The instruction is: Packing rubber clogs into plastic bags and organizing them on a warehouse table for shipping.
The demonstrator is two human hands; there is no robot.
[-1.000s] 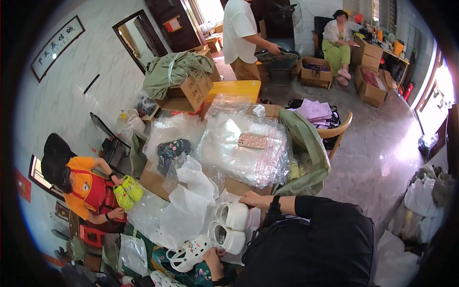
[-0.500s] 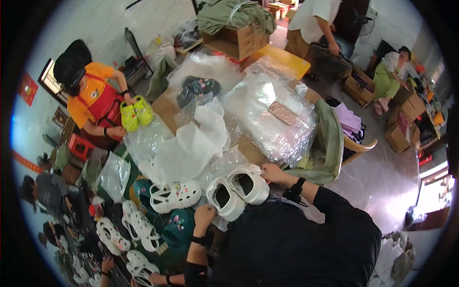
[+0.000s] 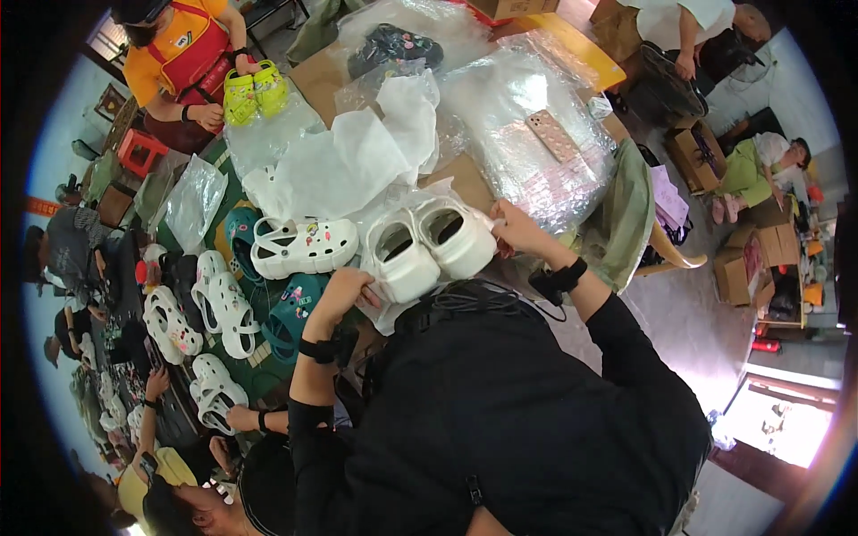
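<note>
A pair of chunky white clogs stands side by side, heels toward me: the left clog (image 3: 407, 279) and the right clog (image 3: 466, 251). Clear plastic bag film (image 3: 386, 314) shows around and beneath them. My left hand (image 3: 342, 291) is closed at the left clog's side, its fingertips on the bag's edge. On the other side my right hand (image 3: 521, 230) pinches the film by the right clog. The clogs partly hide the bag and what the fingertips touch. Left of my left hand lies a white clog with charms (image 3: 308, 247), with a green clog (image 3: 295, 313) below it.
Crumpled white sheet (image 3: 349, 170) and a stack of clear bags (image 3: 514, 116) with a pink phone case (image 3: 552, 136) cover the table ahead. A co-worker holds yellow-green clogs (image 3: 256, 93). Another person's hand (image 3: 241, 418) touches white clogs (image 3: 216, 393) at lower left.
The view has tilted and shifted, so the table appears higher. My hands stay at both sides of the white clogs. A person in white has bent lower at the far right.
</note>
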